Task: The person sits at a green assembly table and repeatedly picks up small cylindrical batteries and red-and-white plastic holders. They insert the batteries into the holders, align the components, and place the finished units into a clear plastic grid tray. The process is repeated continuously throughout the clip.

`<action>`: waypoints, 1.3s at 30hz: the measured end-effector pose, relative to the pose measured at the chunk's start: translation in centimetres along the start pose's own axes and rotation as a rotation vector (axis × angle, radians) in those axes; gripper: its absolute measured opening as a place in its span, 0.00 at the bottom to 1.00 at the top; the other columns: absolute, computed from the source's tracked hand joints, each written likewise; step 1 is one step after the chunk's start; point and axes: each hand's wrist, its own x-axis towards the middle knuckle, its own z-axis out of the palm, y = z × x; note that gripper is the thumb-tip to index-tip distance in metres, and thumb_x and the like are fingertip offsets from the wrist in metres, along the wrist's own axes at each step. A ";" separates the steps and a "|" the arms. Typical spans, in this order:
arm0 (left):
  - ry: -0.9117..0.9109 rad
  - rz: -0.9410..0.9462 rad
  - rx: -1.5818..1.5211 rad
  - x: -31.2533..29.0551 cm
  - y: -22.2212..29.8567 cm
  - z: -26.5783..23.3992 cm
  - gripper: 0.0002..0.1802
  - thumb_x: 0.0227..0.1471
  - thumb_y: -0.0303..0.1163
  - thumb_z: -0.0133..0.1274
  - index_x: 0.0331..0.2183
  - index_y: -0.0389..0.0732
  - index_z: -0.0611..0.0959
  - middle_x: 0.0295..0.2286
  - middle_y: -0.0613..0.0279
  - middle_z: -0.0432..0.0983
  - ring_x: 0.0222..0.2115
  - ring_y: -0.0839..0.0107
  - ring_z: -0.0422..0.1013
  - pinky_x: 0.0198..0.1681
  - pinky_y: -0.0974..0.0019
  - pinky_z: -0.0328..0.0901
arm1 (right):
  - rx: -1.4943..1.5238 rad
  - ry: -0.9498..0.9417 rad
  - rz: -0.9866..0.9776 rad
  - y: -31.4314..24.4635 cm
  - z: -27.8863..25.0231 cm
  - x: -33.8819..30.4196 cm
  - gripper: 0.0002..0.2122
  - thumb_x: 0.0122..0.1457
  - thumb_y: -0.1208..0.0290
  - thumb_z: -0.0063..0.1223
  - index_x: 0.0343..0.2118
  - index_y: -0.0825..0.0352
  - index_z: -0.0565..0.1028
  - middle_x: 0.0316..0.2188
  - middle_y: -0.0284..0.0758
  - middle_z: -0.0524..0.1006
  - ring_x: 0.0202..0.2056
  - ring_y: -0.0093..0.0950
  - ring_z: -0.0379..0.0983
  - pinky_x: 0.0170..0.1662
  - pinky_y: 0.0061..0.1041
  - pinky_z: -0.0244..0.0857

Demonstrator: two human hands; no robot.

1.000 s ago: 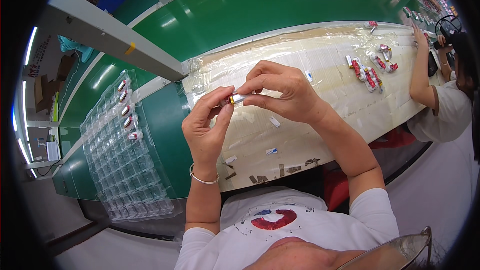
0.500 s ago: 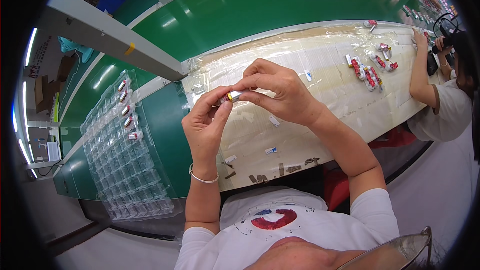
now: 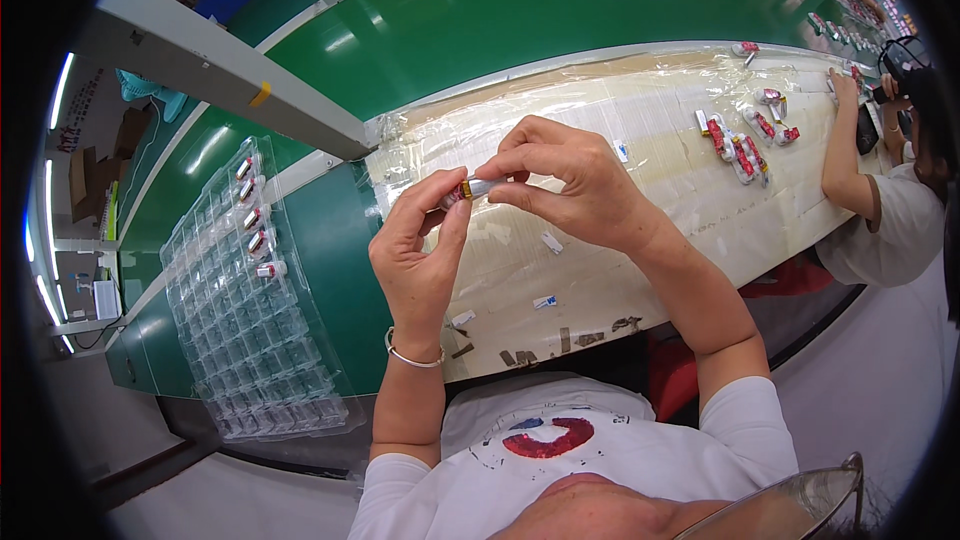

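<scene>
Above the covered worktop, between the fingertips of both hands, is a small red-and-white tube point(image 3: 458, 194) with a gold band and a silver end. My left hand point(image 3: 412, 258) pinches its red body between thumb and fingers. At the silver end point(image 3: 483, 186), the thumb and forefinger of my right hand point(image 3: 588, 185) are closed on it. Fingers cover part of the tube. To the left lies a clear plastic tray point(image 3: 245, 325) of many pockets, with several similar red-and-silver pieces point(image 3: 257, 241) in its upper right column.
More red-and-white pieces point(image 3: 742, 152) lie in a loose group at the right. Small white-and-blue slips point(image 3: 544, 302) are scattered on the worktop point(image 3: 640, 240). A grey post point(image 3: 230, 70) rises at the left, before a green surface point(image 3: 480, 15). Another person's arm point(image 3: 846, 150) reaches in at the far right.
My left hand has shifted slightly right, and the tube has tilted a little. My right hand keeps its pinch at the silver end. The other person's hand at the right moved slightly.
</scene>
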 end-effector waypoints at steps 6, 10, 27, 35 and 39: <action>0.016 0.051 0.040 0.0 0.0 0.1 0.16 0.50 0.17 0.58 0.43 0.37 0.84 0.41 0.55 0.79 0.40 0.73 0.76 0.43 0.71 0.73 | -0.004 -0.017 0.011 -0.1 -0.2 0.0 0.10 0.50 0.77 0.65 0.38 0.66 0.83 0.30 0.34 0.78 0.31 0.24 0.75 0.33 0.20 0.69; 0.001 0.059 0.020 0.2 0.0 -0.1 0.17 0.50 0.17 0.58 0.44 0.37 0.84 0.41 0.55 0.79 0.40 0.73 0.76 0.43 0.71 0.73 | -0.003 0.010 -0.031 0.2 0.0 0.0 0.11 0.50 0.77 0.65 0.38 0.66 0.83 0.31 0.34 0.78 0.32 0.24 0.75 0.33 0.21 0.70; -0.108 -0.031 -0.044 0.4 -0.1 -1.1 0.17 0.51 0.17 0.58 0.44 0.36 0.83 0.42 0.55 0.79 0.40 0.73 0.75 0.44 0.72 0.72 | 0.039 0.001 -0.131 1.6 0.5 0.0 0.11 0.50 0.78 0.65 0.39 0.64 0.83 0.31 0.34 0.77 0.32 0.25 0.76 0.34 0.21 0.71; -0.107 -0.067 -0.075 0.4 -0.3 -1.1 0.16 0.51 0.17 0.58 0.44 0.35 0.84 0.41 0.56 0.79 0.40 0.75 0.75 0.43 0.73 0.72 | 0.059 -0.008 -0.106 2.1 0.9 -0.1 0.12 0.50 0.77 0.66 0.39 0.63 0.83 0.31 0.32 0.76 0.33 0.25 0.74 0.35 0.21 0.71; -0.101 -0.128 -0.141 0.3 -0.3 -1.0 0.16 0.50 0.17 0.59 0.43 0.34 0.83 0.40 0.57 0.79 0.38 0.77 0.74 0.41 0.75 0.70 | -0.020 0.015 -0.142 2.2 0.7 0.0 0.12 0.49 0.75 0.67 0.38 0.61 0.83 0.30 0.31 0.74 0.34 0.25 0.72 0.35 0.21 0.70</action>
